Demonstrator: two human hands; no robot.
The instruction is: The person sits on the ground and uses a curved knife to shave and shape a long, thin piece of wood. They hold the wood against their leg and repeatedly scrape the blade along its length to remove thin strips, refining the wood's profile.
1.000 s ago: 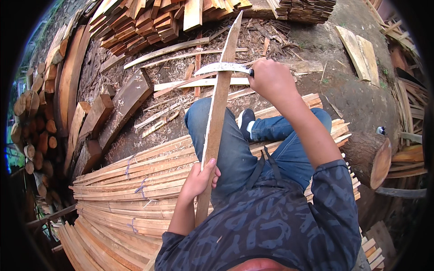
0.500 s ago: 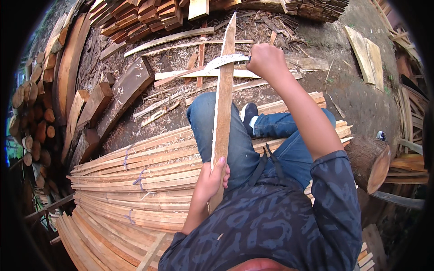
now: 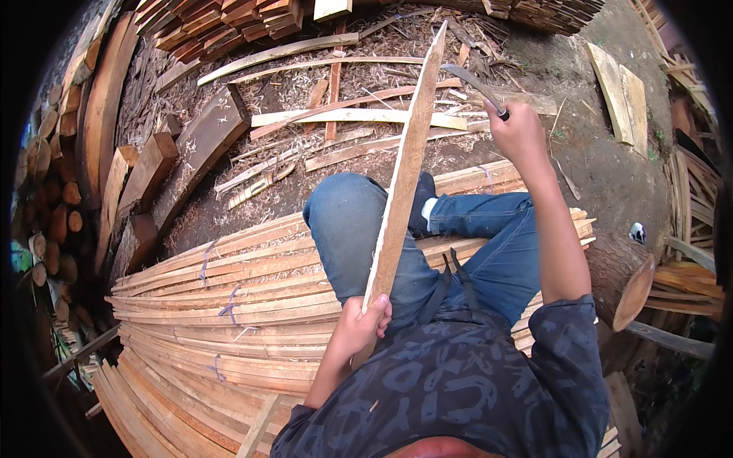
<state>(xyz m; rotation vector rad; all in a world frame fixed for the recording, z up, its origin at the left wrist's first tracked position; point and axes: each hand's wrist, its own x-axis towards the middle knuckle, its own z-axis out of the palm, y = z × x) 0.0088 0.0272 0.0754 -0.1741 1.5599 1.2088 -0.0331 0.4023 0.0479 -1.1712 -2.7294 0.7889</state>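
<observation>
My left hand (image 3: 364, 324) is closed around the lower part of a long wooden stake (image 3: 403, 183). The stake slants up and away from me across my left thigh, and its far end narrows to a point. My right hand (image 3: 518, 131) grips the dark handle of a curved knife (image 3: 475, 81). The knife's blade reaches left toward the stake's upper part; I cannot tell whether its tip touches the wood.
Tied bundles of wooden strips (image 3: 252, 298) lie under and left of my legs. Heavy beams (image 3: 202, 153) and stacked logs (image 3: 57, 206) stand at left. Loose slats (image 3: 359, 117) and shavings cover the ground ahead. A cut log (image 3: 628, 282) lies at right.
My right hand has moved right and toward me, taking the knife off its place across the stake. The stake's pointed end has swung to the right.
</observation>
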